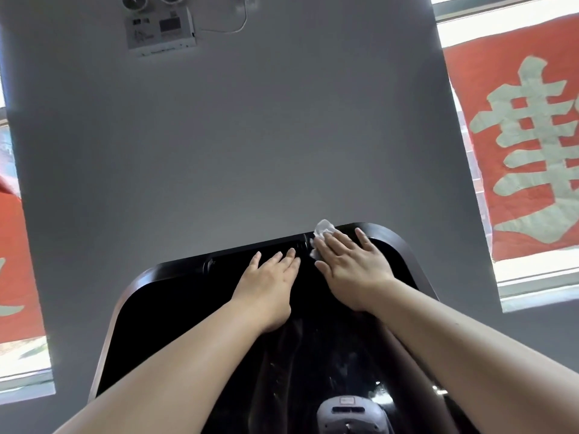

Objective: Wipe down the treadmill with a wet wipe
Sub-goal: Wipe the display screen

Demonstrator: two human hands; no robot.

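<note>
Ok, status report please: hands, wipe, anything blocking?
Right hand flat on wipe, top edge of console. Left hand flat on console, bare. Nothing blocking.

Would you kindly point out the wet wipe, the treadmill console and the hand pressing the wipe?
wet wipe [322,230]: head view, on the crumpled white part beyond the fingertips.
treadmill console [175,308]: head view, on its bare glossy black panel.
right hand [352,270]: head view, on the back of the hand.
</note>
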